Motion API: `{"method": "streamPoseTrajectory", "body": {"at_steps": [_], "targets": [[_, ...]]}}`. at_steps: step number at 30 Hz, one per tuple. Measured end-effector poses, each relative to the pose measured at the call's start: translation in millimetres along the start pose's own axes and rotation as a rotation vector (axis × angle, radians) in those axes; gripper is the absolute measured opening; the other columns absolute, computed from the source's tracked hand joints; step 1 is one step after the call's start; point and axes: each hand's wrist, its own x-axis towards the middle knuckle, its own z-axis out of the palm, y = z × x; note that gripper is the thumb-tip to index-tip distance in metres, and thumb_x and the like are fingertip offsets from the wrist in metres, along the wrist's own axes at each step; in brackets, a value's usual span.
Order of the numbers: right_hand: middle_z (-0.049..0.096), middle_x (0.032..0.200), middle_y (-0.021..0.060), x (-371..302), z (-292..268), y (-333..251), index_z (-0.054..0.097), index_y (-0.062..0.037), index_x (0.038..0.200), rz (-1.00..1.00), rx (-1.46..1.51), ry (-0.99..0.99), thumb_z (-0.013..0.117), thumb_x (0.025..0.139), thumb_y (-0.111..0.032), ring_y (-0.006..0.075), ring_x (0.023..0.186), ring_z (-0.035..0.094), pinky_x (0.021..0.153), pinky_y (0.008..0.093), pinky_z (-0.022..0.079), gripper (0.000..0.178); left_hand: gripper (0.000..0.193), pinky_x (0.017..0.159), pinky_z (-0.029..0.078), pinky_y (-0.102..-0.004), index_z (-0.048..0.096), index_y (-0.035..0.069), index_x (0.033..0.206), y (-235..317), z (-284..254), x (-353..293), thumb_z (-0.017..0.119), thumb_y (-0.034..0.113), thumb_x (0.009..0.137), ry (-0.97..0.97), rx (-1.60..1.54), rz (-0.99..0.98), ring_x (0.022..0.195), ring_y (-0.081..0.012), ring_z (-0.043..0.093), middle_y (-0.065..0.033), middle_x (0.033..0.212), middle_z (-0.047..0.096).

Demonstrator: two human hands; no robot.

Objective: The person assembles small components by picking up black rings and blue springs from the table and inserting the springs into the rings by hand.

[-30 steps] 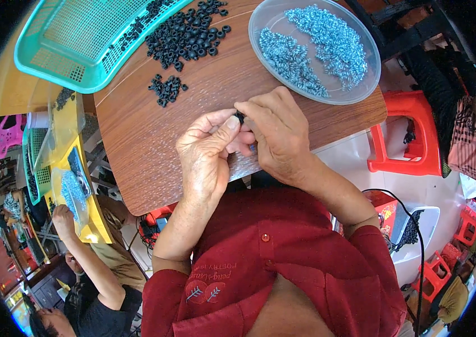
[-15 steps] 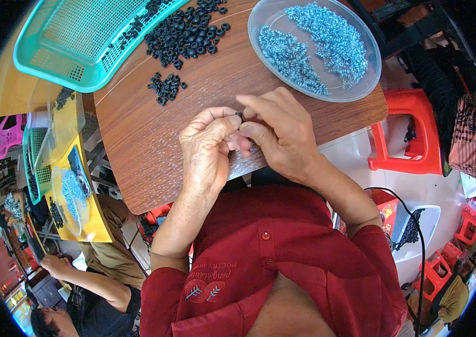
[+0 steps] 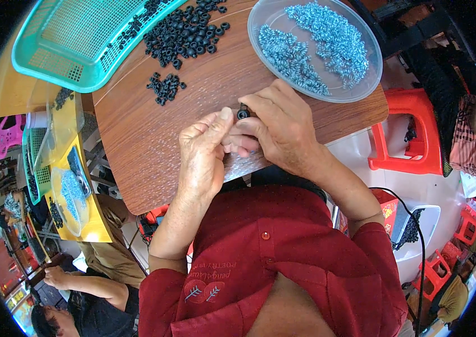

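Observation:
My left hand (image 3: pixel 204 149) and my right hand (image 3: pixel 280 126) meet over the near edge of a brown wooden table (image 3: pixel 137 140). Their fingertips pinch one small black ring (image 3: pixel 243 113) between them. A few small blue-white pieces show under my right fingers. Beyond my hands stands a clear round bowl (image 3: pixel 361 87) of small blue-white coiled parts. A little cluster of black rings (image 3: pixel 166 88) lies to the left, with a larger heap of black rings (image 3: pixel 184 33) behind it, spilling from a teal mesh basket (image 3: pixel 75 42).
A red plastic stool (image 3: pixel 412 132) stands to the right of the table. At the left is a yellow table (image 3: pixel 89 216) with another clear bowl and green basket, and another person's arm (image 3: pixel 75 278) beside it. More red stools are at the lower right.
My hands have shifted slightly away from me, and the black ring now shows at my fingertips. The other person at lower left has drawn their arm down from the yellow table.

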Motion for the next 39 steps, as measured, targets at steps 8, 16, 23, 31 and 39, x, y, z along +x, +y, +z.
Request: {"method": "streamPoseTrajectory", "body": {"at_steps": [8,16,23,31,39], "targets": [[0.055,0.077,0.012,0,9,3,0.058,0.0035,0.094,-0.126,-0.012,0.04,0.068,0.062,-0.003,0.0291,0.067,0.051,0.055,0.0368,0.043,0.034,0.023,0.051,0.048,-0.0337,0.061,-0.01,0.091,-8,-8,-1,0.058,0.012,0.089,-0.055,0.063,0.076,0.059,-0.0252,0.061,-0.018,0.079,0.065],[0.051,0.072,0.0106,9,4,1,0.058,0.004,0.089,-0.26,0.029,0.072,0.066,0.055,-0.007,0.027,0.061,0.048,0.051,0.0357,0.04,0.036,0.019,0.052,0.047,-0.0278,0.063,-0.009,0.087,3,4,-6,0.062,0.01,0.084,-0.003,0.035,0.063,0.057,-0.0198,0.06,-0.0156,0.074,0.065],[0.042,0.068,0.0091,19,-1,7,0.052,0.0017,0.08,-0.263,-0.024,0.051,0.065,0.055,-0.011,0.0278,0.064,0.045,0.056,0.0382,0.04,0.031,0.024,0.059,0.047,-0.0248,0.062,-0.007,0.084,9,5,0,0.06,0.016,0.087,-0.044,0.091,0.041,0.057,-0.0182,0.061,-0.0142,0.075,0.065],[0.062,0.079,0.0123,122,-57,59,0.064,-0.002,0.087,-0.252,-0.463,0.17,0.066,0.074,-0.008,0.0294,0.069,0.058,0.062,0.0392,0.046,0.015,0.021,0.07,0.047,-0.0357,0.065,0.005,0.098,53,-2,74,0.066,0.007,0.077,0.097,1.385,0.97,0.077,-0.0264,0.059,-0.0114,0.084,0.062],[0.062,0.069,0.0251,258,-92,163,0.066,0.002,0.069,0.038,-0.841,0.22,0.057,0.067,-0.011,0.041,0.069,0.062,0.064,0.0466,0.05,0.016,0.008,0.075,0.035,-0.0417,0.064,0.008,0.074,63,11,177,0.06,0.008,0.068,-0.048,1.984,1.355,0.081,-0.0254,0.051,-0.0051,0.078,0.061]]}}
